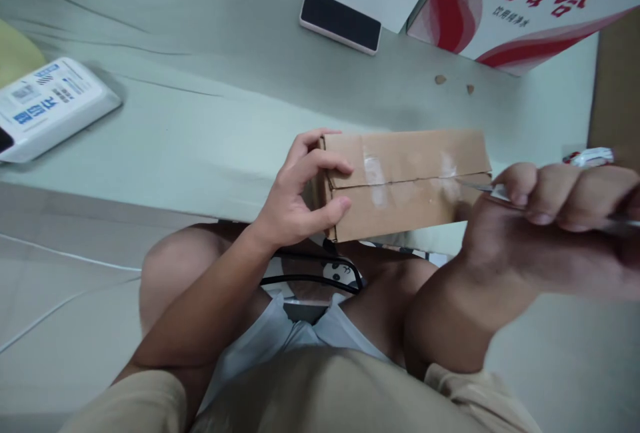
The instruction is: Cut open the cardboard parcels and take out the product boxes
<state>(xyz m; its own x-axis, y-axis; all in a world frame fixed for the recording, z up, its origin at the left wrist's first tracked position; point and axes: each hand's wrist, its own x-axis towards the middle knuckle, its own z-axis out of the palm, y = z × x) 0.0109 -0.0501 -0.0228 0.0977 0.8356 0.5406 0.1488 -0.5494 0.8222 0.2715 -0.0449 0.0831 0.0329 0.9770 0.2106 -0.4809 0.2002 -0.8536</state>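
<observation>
A long brown cardboard box [406, 180] lies across my lap at the edge of a pale green surface, its top seam sealed with clear tape. My left hand [295, 190] grips the box's left end, thumb and fingers curled round it. My right hand [550, 220] is closed round a thin metal blade [477, 187], whose tip touches the taped seam at the box's right end. The hand is blurred by motion.
A dark phone [341, 21] lies on the pale green surface [200, 106] at the back. A red-and-white carton [515, 0] stands at the back right, and a white printed package [47, 106] lies at the left. Two small brown crumbs [440, 79] are near the carton.
</observation>
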